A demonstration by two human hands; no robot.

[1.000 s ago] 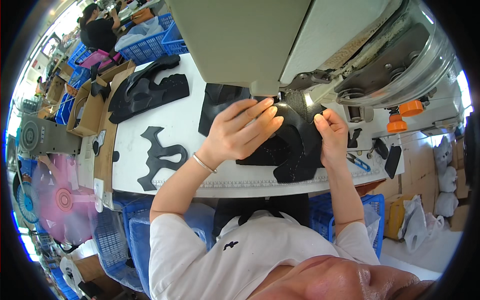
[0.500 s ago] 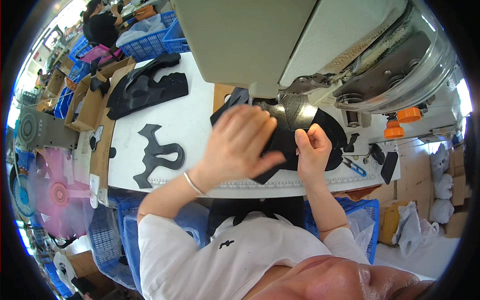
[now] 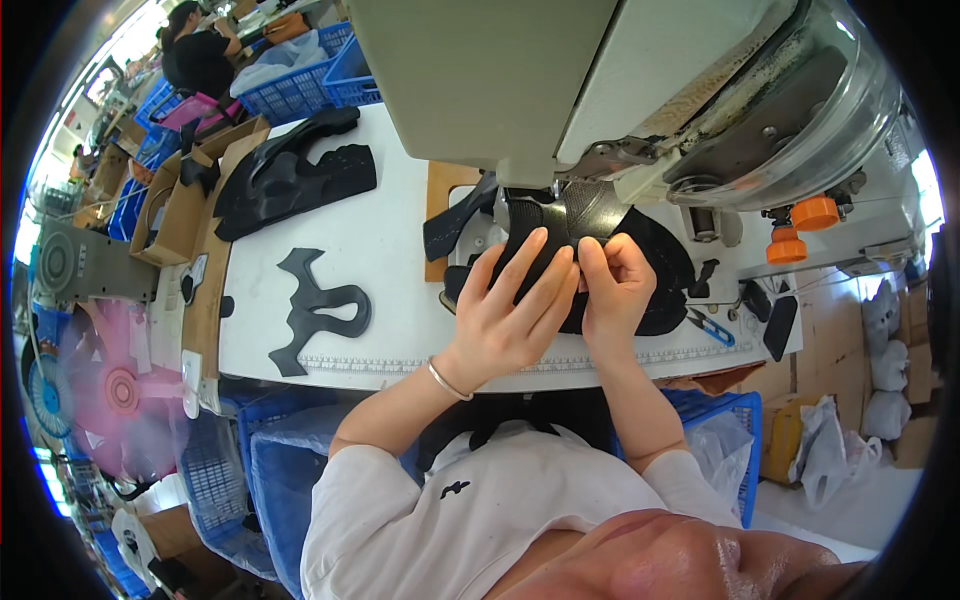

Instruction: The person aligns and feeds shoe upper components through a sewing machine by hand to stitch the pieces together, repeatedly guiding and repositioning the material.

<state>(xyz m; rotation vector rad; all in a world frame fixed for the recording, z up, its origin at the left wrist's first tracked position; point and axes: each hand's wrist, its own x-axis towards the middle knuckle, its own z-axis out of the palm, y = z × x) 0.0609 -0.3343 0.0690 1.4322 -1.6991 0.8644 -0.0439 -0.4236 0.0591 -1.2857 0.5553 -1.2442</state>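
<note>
A black shoe-upper piece (image 3: pixel 665 275) with a shiny patterned panel (image 3: pixel 593 207) lies under the head of a sewing machine (image 3: pixel 480 90). My left hand (image 3: pixel 515 315) rests over its near part, fingers stretched and slightly apart, wearing a bracelet at the wrist. Close beside it, my right hand (image 3: pixel 615 295) is closed in a pinch above the same piece. Whatever sits between those fingertips is hidden. A narrow black strip (image 3: pixel 455 225) lies left of the machine's needle area.
On the white table (image 3: pixel 400 290) at left are a black cut-out piece (image 3: pixel 325 310) and a stack of moulded black pieces (image 3: pixel 290 180). Blue thread snips (image 3: pixel 712 328) lie at right. A pink fan (image 3: pixel 120 390) stands at far left; a co-worker (image 3: pixel 200 55) sits beyond.
My left hand has moved right and come down onto the black piece, fingers spreading. My right hand has shifted slightly. The narrow black strip shows more fully.
</note>
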